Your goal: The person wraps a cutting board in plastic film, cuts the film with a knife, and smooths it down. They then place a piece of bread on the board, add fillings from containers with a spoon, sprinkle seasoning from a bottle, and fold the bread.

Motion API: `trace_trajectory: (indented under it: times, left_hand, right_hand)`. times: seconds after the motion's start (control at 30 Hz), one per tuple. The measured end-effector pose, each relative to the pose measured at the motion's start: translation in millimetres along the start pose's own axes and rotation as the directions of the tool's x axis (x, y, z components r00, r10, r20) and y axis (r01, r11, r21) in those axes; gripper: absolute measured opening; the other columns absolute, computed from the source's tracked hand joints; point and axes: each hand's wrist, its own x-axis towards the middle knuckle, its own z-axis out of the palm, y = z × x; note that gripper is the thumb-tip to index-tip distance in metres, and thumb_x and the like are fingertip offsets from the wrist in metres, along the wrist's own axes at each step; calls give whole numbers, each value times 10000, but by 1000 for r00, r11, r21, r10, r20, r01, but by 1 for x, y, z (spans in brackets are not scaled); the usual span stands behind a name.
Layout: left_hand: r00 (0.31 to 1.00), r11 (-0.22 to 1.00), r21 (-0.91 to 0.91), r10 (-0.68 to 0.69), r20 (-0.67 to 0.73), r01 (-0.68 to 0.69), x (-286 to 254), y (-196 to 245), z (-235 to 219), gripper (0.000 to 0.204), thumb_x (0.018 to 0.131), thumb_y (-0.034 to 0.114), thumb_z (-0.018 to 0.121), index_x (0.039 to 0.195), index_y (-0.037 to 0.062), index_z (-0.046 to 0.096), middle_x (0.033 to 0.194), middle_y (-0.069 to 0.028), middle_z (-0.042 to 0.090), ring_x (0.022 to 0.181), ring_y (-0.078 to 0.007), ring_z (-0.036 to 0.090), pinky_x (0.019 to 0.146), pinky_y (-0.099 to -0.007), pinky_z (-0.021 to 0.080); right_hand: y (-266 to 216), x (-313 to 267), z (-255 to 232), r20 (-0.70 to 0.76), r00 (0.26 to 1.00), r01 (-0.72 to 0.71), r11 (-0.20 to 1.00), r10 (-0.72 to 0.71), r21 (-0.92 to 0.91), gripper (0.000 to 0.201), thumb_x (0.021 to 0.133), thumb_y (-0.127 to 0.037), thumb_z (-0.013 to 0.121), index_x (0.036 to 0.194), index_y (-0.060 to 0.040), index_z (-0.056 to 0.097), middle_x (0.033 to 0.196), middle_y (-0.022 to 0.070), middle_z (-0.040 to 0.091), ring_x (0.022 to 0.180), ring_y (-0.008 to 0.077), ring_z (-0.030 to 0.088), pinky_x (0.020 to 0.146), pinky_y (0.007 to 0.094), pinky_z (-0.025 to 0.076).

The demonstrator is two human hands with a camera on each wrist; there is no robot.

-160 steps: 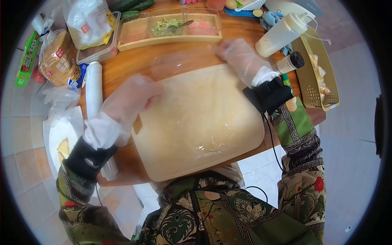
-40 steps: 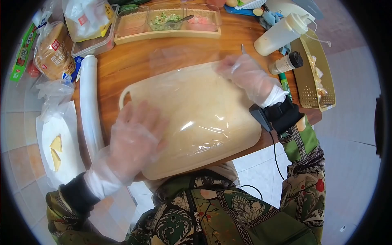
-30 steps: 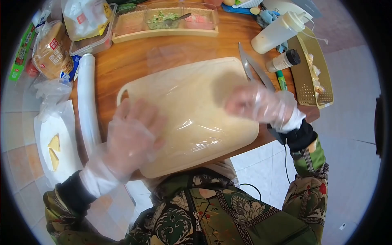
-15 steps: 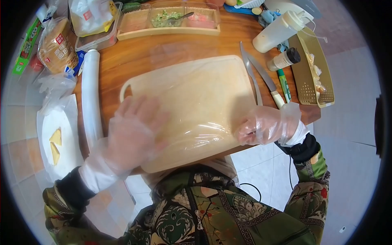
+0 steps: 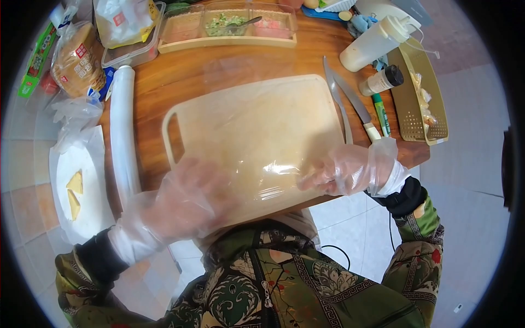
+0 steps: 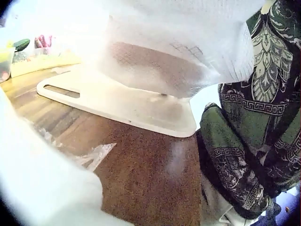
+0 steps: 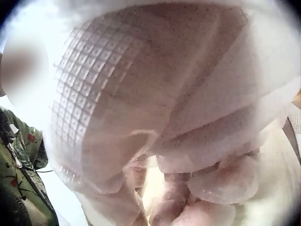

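Left hand (image 5: 188, 194) gloved, blurred, over near left corner of cutting board (image 5: 257, 123); finger pose unclear. Right hand (image 5: 347, 169) gloved, fingers (image 5: 317, 180) bent, at near right corner.

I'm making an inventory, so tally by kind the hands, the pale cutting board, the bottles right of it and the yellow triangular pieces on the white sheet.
Left hand and right hand: 2
Pale cutting board: 1
Squeeze bottle and black-capped bottle: 2
Yellow triangular pieces: 2
Total: 7
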Motion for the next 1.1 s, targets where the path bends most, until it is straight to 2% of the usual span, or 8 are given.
trace_trajectory:
  times: [0.27, 0.37, 0.47, 0.57, 0.63, 0.77, 0.83, 1.1]
  left_hand:
    - [996, 998, -16, 66, -55, -67, 5, -4, -2, 394, 740, 431, 774, 1121, 348, 721, 1315, -73, 554, 1219, -337, 482, 1029, -536, 393]
    - [998, 996, -65, 69, 8, -68, 1, -6, 0, 388, 729, 433, 777, 1102, 335, 725, 1296, -74, 563, 1207, -331, 489, 1028, -532, 393]
    - [998, 994, -91, 55, -33, -57, 9, -7, -14, 368, 720, 411, 776, 1064, 286, 736, 1276, -70, 572, 1209, -307, 489, 1026, -518, 400]
    - [987, 972, -184, -131, 95, 146, 32, -30, -35, 387, 760, 368, 760, 1113, 215, 723, 1236, -66, 601, 1193, -302, 518, 1021, -505, 421]
    - [982, 986, 111, -105, -158, 124, 43, -54, -25, 403, 839, 306, 712, 1209, 148, 684, 1201, -72, 643, 1184, -312, 556, 1025, -483, 441]
    - [919, 919, 148, -332, -213, 366, 82, -89, -25, 397, 895, 243, 666, 1273, 124, 647, 1191, -87, 681, 1201, -323, 587, 1034, -465, 450]
    - [931, 881, 303, -333, -149, 364, 93, -102, -28, 359, 933, 241, 624, 1271, 123, 650, 1214, -91, 691, 1251, -309, 580, 1048, -453, 439]
    - [894, 860, 299, -445, 41, 414, 97, -121, -29, 328, 972, 326, 566, 1231, 143, 652, 1208, -74, 687, 1268, -302, 568, 1046, -442, 427]
  right_hand:
    - [-15, 0, -13, -118, 990, 79, 995, -72, 56, 302, 864, -113, 726, 1161, -148, 692, 837, 79, 634, 679, 284, 612, 639, 396, 501]
    - [-8, -4, -8, 89, 976, -210, 968, 199, 135, 254, 868, -123, 734, 1121, -124, 709, 854, 93, 661, 728, 297, 651, 675, 399, 525]
    - [-10, -3, -22, 74, 997, -6, 1000, 6, 1, 228, 870, -156, 713, 1092, -108, 735, 853, 127, 700, 752, 310, 683, 668, 392, 537]
    - [-7, 3, -42, -325, 929, 232, 964, -180, 129, 202, 916, -177, 708, 1088, -74, 734, 885, 124, 714, 780, 293, 689, 693, 389, 543]
    - [-10, 8, -63, -409, 901, -137, 989, 147, 52, 218, 928, -170, 690, 1111, -60, 733, 971, 146, 734, 850, 303, 716, 743, 382, 557]
    - [28, 45, -76, -689, 714, -118, 991, 125, 58, 261, 952, -177, 644, 1171, -48, 702, 988, 177, 734, 867, 336, 721, 759, 393, 560]
    - [25, 54, -94, -609, 790, -256, 942, 75, -215, 375, 1001, -285, 528, 1318, -104, 616, 948, 210, 721, 916, 386, 689, 788, 442, 539]
    - [36, 49, -100, -621, 679, -558, 825, 391, -91, 433, 977, -281, 567, 1368, -95, 581, 971, 224, 716, 886, 392, 698, 808, 419, 544]
